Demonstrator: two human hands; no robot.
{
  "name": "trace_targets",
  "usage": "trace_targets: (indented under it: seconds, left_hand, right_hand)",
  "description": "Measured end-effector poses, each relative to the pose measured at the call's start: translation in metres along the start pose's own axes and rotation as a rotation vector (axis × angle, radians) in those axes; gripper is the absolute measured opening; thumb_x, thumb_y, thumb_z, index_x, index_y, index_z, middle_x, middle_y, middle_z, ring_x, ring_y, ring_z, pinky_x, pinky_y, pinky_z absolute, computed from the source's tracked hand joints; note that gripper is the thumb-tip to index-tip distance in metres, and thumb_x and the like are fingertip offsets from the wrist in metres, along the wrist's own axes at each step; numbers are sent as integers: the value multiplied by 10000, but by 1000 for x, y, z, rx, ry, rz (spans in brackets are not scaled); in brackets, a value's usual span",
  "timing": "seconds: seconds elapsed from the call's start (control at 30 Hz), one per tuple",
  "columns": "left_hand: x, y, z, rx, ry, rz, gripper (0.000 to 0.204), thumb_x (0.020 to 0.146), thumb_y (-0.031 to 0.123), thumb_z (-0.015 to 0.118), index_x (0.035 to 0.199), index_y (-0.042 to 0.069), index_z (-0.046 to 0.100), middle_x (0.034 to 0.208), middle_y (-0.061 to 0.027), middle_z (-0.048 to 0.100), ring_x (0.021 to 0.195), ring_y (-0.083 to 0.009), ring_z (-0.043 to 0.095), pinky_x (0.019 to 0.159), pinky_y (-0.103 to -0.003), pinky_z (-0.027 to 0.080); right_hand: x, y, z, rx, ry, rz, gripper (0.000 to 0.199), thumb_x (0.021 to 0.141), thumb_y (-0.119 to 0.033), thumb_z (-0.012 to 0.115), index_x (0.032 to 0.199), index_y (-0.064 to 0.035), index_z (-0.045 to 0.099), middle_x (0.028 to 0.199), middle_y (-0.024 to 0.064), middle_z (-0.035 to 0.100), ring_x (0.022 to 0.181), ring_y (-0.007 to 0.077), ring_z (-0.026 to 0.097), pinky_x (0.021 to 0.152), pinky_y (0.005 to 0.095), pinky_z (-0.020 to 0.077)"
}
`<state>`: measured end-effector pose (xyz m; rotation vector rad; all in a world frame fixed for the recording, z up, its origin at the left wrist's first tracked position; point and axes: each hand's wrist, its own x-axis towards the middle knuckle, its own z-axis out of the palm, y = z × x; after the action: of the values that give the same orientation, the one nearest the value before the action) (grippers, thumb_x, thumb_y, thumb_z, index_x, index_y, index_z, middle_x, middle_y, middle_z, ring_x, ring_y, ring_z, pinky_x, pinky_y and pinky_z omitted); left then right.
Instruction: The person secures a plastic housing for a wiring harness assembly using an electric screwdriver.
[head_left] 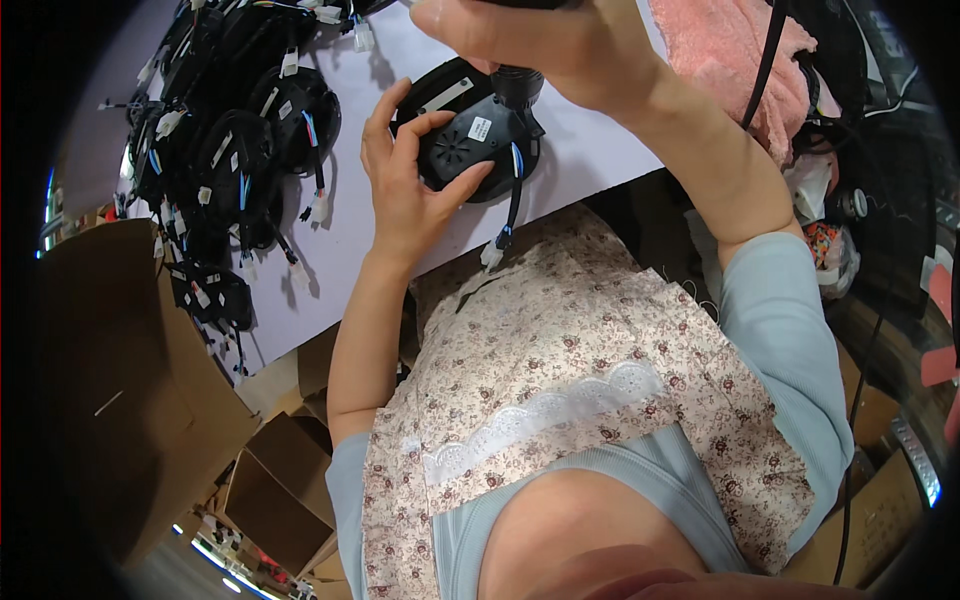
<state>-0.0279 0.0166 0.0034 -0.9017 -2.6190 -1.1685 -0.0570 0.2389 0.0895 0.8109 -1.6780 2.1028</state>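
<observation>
At the far left, large brown cardboard boxes point(130, 400) stand on the floor below the table edge; the ones whose insides show are open flaps with nothing clearly visible in them. More folded cardboard point(280, 480) fills the gap beneath the table. Above them runs a pale lavender-white table point(340, 250), its straight edge bent by the lens. On the table's left part lies a heap of black round housings point(235, 140), each trailing wires with blue and red strands and white plug connectors, piled touching one another.

Toward the middle, the left hand point(405, 185) is spread around the left side of a black round housing point(480, 140) that rests near the table's front edge. The fingers curl over its top and the thumb presses its lower rim, so it is a partly open, cupping hold. A wire bundle with a white connector point(492, 255) hangs from the housing over the table edge.

The right hand point(545, 45) is closed in a fist around a black tool point(518, 85) whose tip points down onto the housing; the tool's upper part is out of view.

Further right, a pink towel point(740, 60) lies on the table, crossed by a black cable point(765, 60). At the right rim dark clutter and more cardboard show, too blurred to tell apart.
</observation>
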Motion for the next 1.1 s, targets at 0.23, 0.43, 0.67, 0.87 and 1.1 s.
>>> trace_targets:
  seconds: [0.23,0.43,0.67,0.87,1.1]
  left_hand:
    - [-9,-2,-3,53,14,-10,566,691,323,889,1154,85,668,1525,-157,433,1341,-398,426,1161,-539,263]
    - [-5,3,-3,21,16,8,570,704,332,881,1170,87,661,1550,-161,400,1397,-402,395,1206,-595,209]
    - [-9,2,-4,41,31,11,595,677,277,906,1187,90,663,1584,-175,362,1428,-411,371,1169,-505,315]
    - [-23,5,-15,28,59,-74,652,700,360,896,1225,78,632,1546,-176,387,1395,-411,387,1151,-558,287]
    - [-31,-3,-11,108,118,-33,581,708,336,865,1185,82,651,1510,-154,443,1340,-376,444,1109,-480,345]
  right_hand:
    - [20,-28,-6,194,135,125,116,906,-23,698,973,-41,605,824,32,634,688,118,594,632,257,481]
    - [79,-14,-54,-87,525,-379,108,915,-66,702,965,-34,611,786,64,636,664,157,616,638,270,502]
    - [88,7,-53,-134,76,-102,138,893,-23,722,990,-37,626,794,53,668,671,142,650,626,272,526]
    - [98,19,-23,-236,331,-154,137,871,11,728,983,-31,660,781,16,682,630,90,641,607,241,535]
    - [81,-11,-11,-16,314,42,91,930,-76,688,1002,-56,637,778,33,618,628,119,572,593,262,473]
